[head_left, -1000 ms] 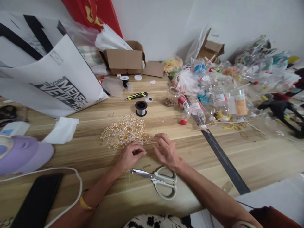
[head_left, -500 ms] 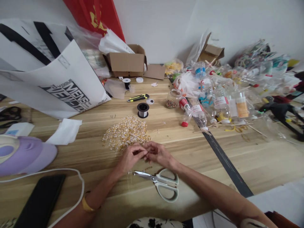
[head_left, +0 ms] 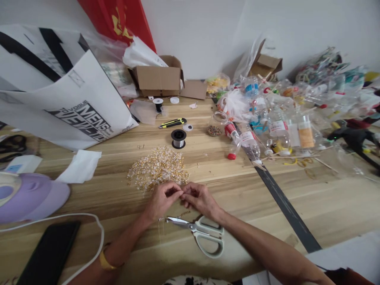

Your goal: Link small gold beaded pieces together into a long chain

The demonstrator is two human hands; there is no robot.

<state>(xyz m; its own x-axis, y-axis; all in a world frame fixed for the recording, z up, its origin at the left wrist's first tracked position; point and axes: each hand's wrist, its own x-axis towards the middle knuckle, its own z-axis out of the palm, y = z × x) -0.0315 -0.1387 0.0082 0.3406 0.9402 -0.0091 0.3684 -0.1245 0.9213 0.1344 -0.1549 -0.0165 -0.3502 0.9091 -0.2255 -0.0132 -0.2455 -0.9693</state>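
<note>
My left hand (head_left: 162, 200) and my right hand (head_left: 199, 199) meet fingertip to fingertip just below a heap of small gold and clear beaded pieces (head_left: 157, 167) on the wooden table (head_left: 311, 198). Both hands pinch something tiny between thumb and fingers; it is too small to name. A short gold strand (head_left: 181, 214) lies on the wood under them. Grey-handled scissors (head_left: 202, 232) lie just in front of my hands, blades pointing left.
A wire spool (head_left: 178, 138) and a yellow-black utility knife (head_left: 172, 122) sit beyond the heap. Plastic bottles (head_left: 249, 142) and craft clutter crowd the right. A white shopping bag (head_left: 68, 103), cardboard box (head_left: 158, 79), purple cap (head_left: 32, 194), black phone (head_left: 49, 253) and white cable (head_left: 89, 225) occupy the left.
My right hand moved left from the table to meet my left hand, and both now pinch together. The view shifted slightly.
</note>
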